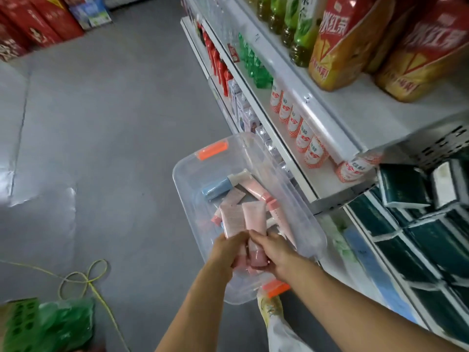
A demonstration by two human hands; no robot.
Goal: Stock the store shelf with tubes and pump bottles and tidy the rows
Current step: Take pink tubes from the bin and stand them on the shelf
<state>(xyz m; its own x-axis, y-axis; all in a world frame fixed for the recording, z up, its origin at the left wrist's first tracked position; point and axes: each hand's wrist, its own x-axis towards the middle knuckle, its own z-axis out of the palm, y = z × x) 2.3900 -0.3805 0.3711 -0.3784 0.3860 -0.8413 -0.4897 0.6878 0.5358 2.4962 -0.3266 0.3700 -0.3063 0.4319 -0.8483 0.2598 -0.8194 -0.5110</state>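
A clear plastic bin [187,171] with orange latches sits on the floor beside the shelf. Inside it lie several pink tubes [253,189] and a blue bottle with a white cap [218,188]. My left hand [228,252] grips a pale pink tube [231,219] that stands upright over the bin. My right hand [274,252] holds a second pink tube [254,217] right beside it, cap end down. Both hands are close together above the bin's near end. The shelf [327,189] rises at the right.
The shelf carries white-and-red bottles [302,138], green bottles [253,64] and large yellow-red jugs [337,47]. Dark green boxes [406,191] fill the lower right shelf. A yellow cord [86,278] and a green bag [50,323] lie on the grey floor at left.
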